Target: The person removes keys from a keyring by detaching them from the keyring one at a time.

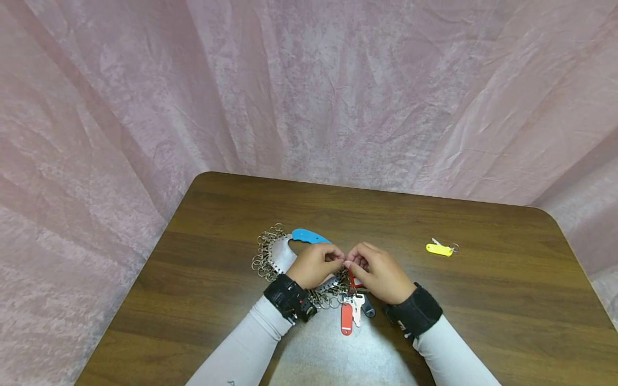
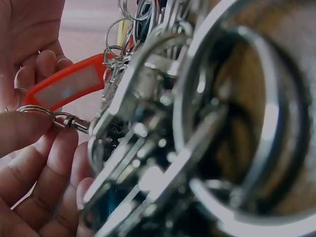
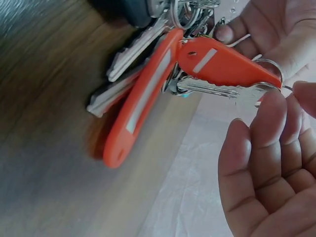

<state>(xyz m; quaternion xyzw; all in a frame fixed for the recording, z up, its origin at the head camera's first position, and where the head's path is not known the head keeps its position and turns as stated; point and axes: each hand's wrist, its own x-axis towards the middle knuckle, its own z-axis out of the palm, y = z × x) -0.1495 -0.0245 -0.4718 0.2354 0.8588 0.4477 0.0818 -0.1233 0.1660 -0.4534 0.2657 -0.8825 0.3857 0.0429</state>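
Observation:
A curved silver key holder [image 1: 280,253] with a blue handle [image 1: 309,235] lies on the table, its rim lined with small clasps and split rings. Over its right end my left hand [image 1: 313,264] pinches a split ring [image 2: 35,109] on a swivel clasp [image 2: 74,122] between thumb and fingers. Opposite it, fingertips nearly meeting, my right hand [image 1: 382,272] pinches the thin key ring [image 3: 270,64] of a red key tag [image 3: 224,61]. A silver key hangs beside that tag. Below the hands are another red tag [image 1: 346,320], silver keys [image 1: 357,306] and a dark fob [image 1: 369,307].
On the right side of the brown wooden table [image 1: 203,321] lies a yellow key tag [image 1: 439,249] with a small key and ring. A pink curtain [image 1: 309,96] hangs behind the far table edge. Black camera straps wrap both wrists.

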